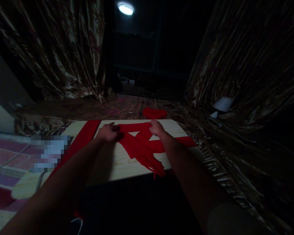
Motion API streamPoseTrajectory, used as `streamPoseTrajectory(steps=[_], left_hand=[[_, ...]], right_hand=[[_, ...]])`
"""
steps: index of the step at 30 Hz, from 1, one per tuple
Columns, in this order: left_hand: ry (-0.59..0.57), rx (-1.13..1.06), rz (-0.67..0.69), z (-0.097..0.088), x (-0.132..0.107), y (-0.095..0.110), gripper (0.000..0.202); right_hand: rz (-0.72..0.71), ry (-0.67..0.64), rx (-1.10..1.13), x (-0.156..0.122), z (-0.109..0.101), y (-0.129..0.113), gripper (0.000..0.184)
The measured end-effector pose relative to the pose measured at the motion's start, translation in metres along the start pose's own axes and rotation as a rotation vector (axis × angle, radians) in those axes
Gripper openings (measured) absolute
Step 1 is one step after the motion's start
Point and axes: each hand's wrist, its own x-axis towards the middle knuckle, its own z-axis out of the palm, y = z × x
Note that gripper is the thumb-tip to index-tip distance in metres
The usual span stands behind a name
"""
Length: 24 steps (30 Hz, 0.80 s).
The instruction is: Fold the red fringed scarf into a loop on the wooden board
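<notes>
Both hands' fingers (116, 128) (152, 122) touch the red scarf (142, 143).

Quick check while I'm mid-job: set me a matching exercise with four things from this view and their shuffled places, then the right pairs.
Things
1. Fringed red fabric strip
2. Lamp with a pale shade
3. Rounded red fabric bundle
4. Shiny, patterned gold-brown curtains

Places
A. Hanging at the left and right of the view
B. Just past the far edge of the pale wooden tabletop
C. On the tabletop, with the left hand and right hand at it
D. Off to the right, away from the tabletop

Pairs: 1-C; 2-D; 3-B; 4-A
</notes>
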Motion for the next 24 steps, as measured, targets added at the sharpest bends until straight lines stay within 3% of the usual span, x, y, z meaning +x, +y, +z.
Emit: streamPoseTrajectory(steps=[2, 5, 8, 11, 13, 15, 19, 21, 24], left_hand=[[-0.004, 0.164, 0.078, 0.005, -0.002, 0.010, 0.064], [-0.114, 0.337, 0.126, 0.018, -0.006, 0.020, 0.077], [-0.198, 0.363, 0.069, 0.032, -0.011, 0.019, 0.084], [-0.203, 0.356, 0.055, 0.037, -0.014, 0.016, 0.083], [-0.190, 0.339, 0.058, 0.035, -0.015, 0.016, 0.080], [-0.132, 0.298, 0.083, 0.030, -0.018, 0.021, 0.075], [0.048, 0.095, 0.307, 0.017, -0.039, 0.041, 0.055], [0.032, -0.045, 0.373, 0.013, -0.055, 0.055, 0.042], [-0.100, -0.179, 0.429, 0.012, -0.077, 0.075, 0.040]], right_hand=[[-0.074, 0.010, -0.094, -0.001, 0.004, -0.010, 0.045], [-0.133, -0.117, -0.183, -0.006, 0.013, -0.021, 0.059], [-0.039, -0.295, -0.231, -0.013, 0.017, -0.019, 0.071], [0.044, -0.380, -0.233, -0.018, 0.015, -0.011, 0.071], [0.053, -0.360, -0.229, -0.020, 0.010, -0.007, 0.070], [0.026, -0.259, -0.225, -0.024, 0.003, -0.005, 0.068], [-0.140, -0.011, -0.147, -0.044, -0.020, -0.008, 0.044], [-0.227, -0.027, -0.050, -0.061, -0.031, -0.011, 0.026], [-0.296, -0.143, 0.055, -0.085, -0.044, -0.015, 0.016]])
